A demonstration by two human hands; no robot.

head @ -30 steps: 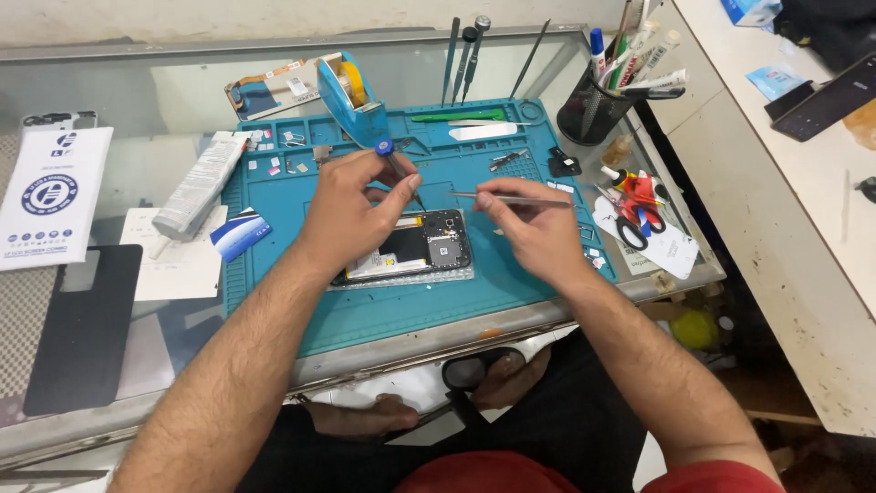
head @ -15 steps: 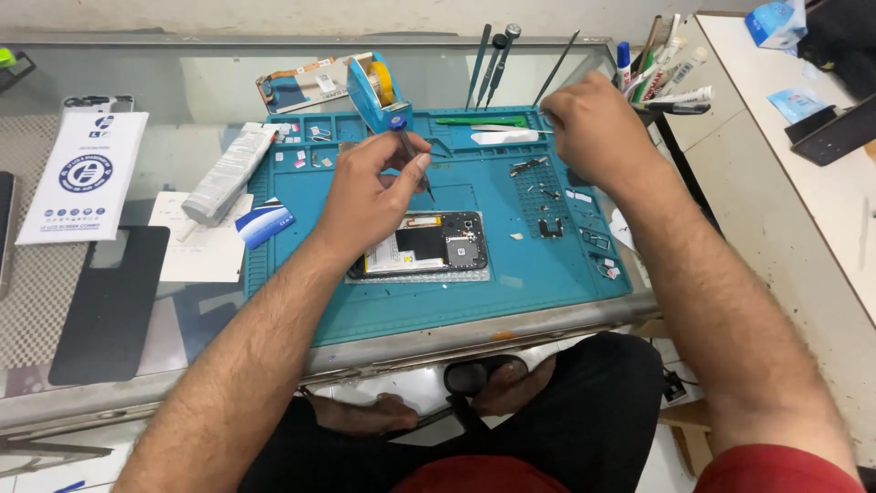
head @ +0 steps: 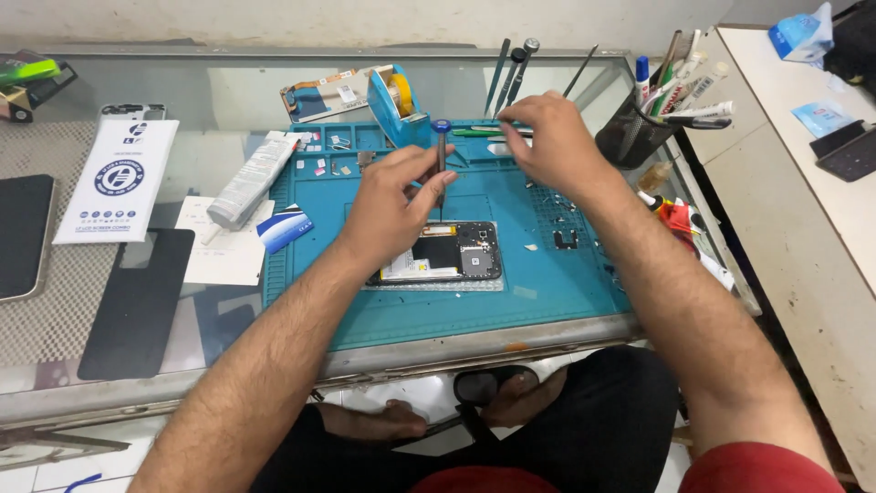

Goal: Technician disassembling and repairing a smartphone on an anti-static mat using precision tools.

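Screwdriver upright over an opened phone

Fingers of the left hand (head: 392,196) pinch a slim screwdriver (head: 442,164) that stands upright, its blue cap above the knuckles and its tip down at the top edge of the opened phone (head: 447,256). The left palm covers the phone's left end, so what lies there is hidden. The right hand (head: 552,141) is at the far edge of the teal work mat (head: 474,306), fingers bent and drawn together over small parts; whether it grips anything cannot be told. The parts in the mat's little trays are too small to make out. The phone lies flat on the mat, back off, near its middle. The mat rests on a glass-topped table (head: 182,82) against a pale wall. A blue tape dispenser (head: 397,100) stands behind the mat, a black mesh cup of tools (head: 630,132) at the right. A white bench at the far right is cut off by the frame.
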